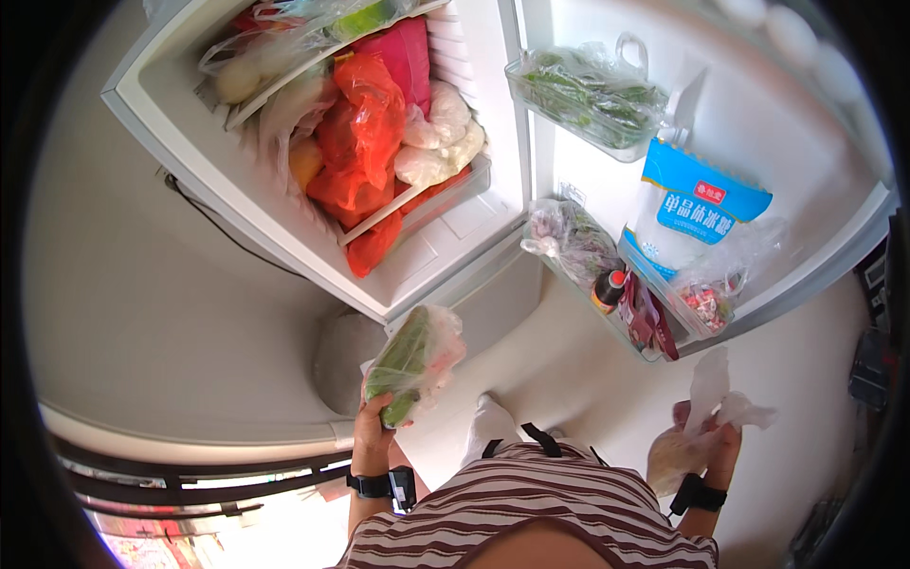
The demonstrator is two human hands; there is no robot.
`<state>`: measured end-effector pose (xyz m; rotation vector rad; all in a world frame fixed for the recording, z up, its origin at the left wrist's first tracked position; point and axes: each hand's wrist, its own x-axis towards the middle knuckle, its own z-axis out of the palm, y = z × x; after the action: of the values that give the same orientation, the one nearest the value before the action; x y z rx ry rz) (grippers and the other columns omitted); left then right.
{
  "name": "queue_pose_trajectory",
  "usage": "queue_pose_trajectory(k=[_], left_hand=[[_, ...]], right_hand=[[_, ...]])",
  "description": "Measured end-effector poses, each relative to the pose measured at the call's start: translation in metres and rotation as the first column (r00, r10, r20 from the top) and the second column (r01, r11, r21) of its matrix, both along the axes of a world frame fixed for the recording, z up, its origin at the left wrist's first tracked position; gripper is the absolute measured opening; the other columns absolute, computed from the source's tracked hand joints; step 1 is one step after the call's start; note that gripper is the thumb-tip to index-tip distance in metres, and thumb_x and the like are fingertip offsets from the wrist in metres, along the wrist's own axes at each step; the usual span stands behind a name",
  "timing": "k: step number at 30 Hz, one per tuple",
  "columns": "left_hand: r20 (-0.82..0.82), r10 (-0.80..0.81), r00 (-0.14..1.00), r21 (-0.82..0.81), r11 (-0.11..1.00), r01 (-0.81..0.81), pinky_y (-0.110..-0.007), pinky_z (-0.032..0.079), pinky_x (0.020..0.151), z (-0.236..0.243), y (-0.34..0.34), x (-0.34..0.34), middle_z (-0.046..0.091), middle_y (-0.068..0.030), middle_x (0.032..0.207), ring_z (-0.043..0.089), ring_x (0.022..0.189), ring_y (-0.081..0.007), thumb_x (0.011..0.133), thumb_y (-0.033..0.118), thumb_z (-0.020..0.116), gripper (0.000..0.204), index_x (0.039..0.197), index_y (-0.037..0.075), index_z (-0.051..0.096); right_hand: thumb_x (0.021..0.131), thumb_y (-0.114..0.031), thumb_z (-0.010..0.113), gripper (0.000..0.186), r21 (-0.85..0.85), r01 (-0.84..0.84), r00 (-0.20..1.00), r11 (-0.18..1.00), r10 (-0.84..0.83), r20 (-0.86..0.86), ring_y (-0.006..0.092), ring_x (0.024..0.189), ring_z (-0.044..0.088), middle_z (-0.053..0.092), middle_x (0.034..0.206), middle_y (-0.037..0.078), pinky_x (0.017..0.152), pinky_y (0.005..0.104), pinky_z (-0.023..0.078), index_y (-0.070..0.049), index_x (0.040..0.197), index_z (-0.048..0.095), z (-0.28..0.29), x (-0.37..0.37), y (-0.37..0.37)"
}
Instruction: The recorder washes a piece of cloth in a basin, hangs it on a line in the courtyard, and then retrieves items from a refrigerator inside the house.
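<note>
My left hand (373, 423) is closed round the lower end of a clear plastic bag of long green vegetables (402, 365), which look like cucumbers. It holds this bag upright in front of the open fridge (393, 303). On the other side, my right hand (722, 444) grips the gathered top of a thin plastic bag (679, 455) close to my body. The loose ends of that bag stick up above the fingers. Something pale brown shows through it, but its kind is not clear.
Inside the fridge are a red plastic bag (365, 123) and white bags (441, 142). The swung-out door bears bagged greens (592, 90), a blue-and-white packet (697, 204), a dark bottle with a red cap (609, 287) and eggs at the top. A cable (237, 242) hangs beside the fridge.
</note>
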<state>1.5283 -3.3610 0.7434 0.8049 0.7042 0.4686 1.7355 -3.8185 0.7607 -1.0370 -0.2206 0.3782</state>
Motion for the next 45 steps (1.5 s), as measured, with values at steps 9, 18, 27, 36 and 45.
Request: queue_pose_trajectory(k=[9, 18, 27, 36, 45], left_hand=[[-0.033, 0.007, 0.999, 0.028, 1.0, -0.006, -0.034, 0.052, 0.041, -0.009, -0.067, -0.022, 0.05, -0.013, 0.111, 0.059, 0.083, -0.029, 0.072, 0.004, 0.045, 0.06, 0.129, 0.017, 0.032], [-0.03, 0.233, 0.972, 0.088, 0.969, -0.229, -0.034, 0.052, 0.037, -0.031, -0.109, -0.074, 0.055, -0.0145, 0.098, 0.062, 0.075, -0.0284, 0.071, 0.012, 0.047, 0.046, 0.117, 0.012, 0.042], [-0.02, 0.398, 0.917, -0.015, 0.917, -0.398, -0.036, 0.049, 0.036, -0.058, -0.202, -0.085, 0.05, -0.0124, 0.105, 0.058, 0.078, -0.0304, 0.067, 0.01, 0.048, 0.059, 0.124, 0.02, 0.035], [0.111, 0.63, 0.768, 0.089, 0.764, -0.639, -0.034, 0.052, 0.039, -0.066, -0.392, -0.058, 0.052, -0.015, 0.102, 0.06, 0.075, -0.0294, 0.067, 0.008, 0.047, 0.056, 0.123, 0.012, 0.037], [0.095, 0.839, 0.536, 0.041, 0.534, -0.844, -0.033, 0.052, 0.039, -0.094, -0.503, -0.094, 0.052, -0.0142, 0.102, 0.06, 0.077, -0.0292, 0.069, 0.007, 0.045, 0.057, 0.125, 0.013, 0.033]], right_hand=[[0.07, -0.015, 0.048, 0.035, -0.58, 0.178, 0.977, 0.795, -0.071, 0.202, 0.0204, 0.072, 0.059, 0.06, 0.083, 0.01, 0.067, 0.0317, 0.049, 0.002, 0.1, 0.055, -0.022, 0.128, -0.103], [0.06, -0.005, 0.047, 0.033, -0.643, 0.114, 0.977, 0.758, 0.03, 0.209, 0.0157, 0.068, 0.058, 0.061, 0.077, 0.005, 0.063, 0.0274, 0.047, 0.001, 0.09, 0.06, -0.042, 0.191, -0.092], [0.061, -0.004, 0.05, 0.023, -0.598, -0.178, 0.941, 0.782, 0.314, 0.129, 0.0134, 0.064, 0.054, 0.058, 0.07, 0.003, 0.06, 0.0258, 0.044, 0.002, 0.081, 0.059, -0.053, 0.22, -0.091], [0.065, 0.001, 0.048, 0.037, -0.439, -0.614, 0.7, 0.656, 0.709, 0.08, 0.0158, 0.077, 0.058, 0.06, 0.086, 0.006, 0.069, 0.0266, 0.046, 0.002, 0.102, 0.054, -0.067, 0.277, -0.057], [0.068, 0.004, 0.05, 0.056, -0.386, -0.811, 0.393, 0.439, 0.899, 0.195, 0.0112, 0.081, 0.054, 0.056, 0.102, 0.003, 0.07, 0.0234, 0.044, -0.001, 0.123, 0.044, -0.059, 0.221, 0.034]])
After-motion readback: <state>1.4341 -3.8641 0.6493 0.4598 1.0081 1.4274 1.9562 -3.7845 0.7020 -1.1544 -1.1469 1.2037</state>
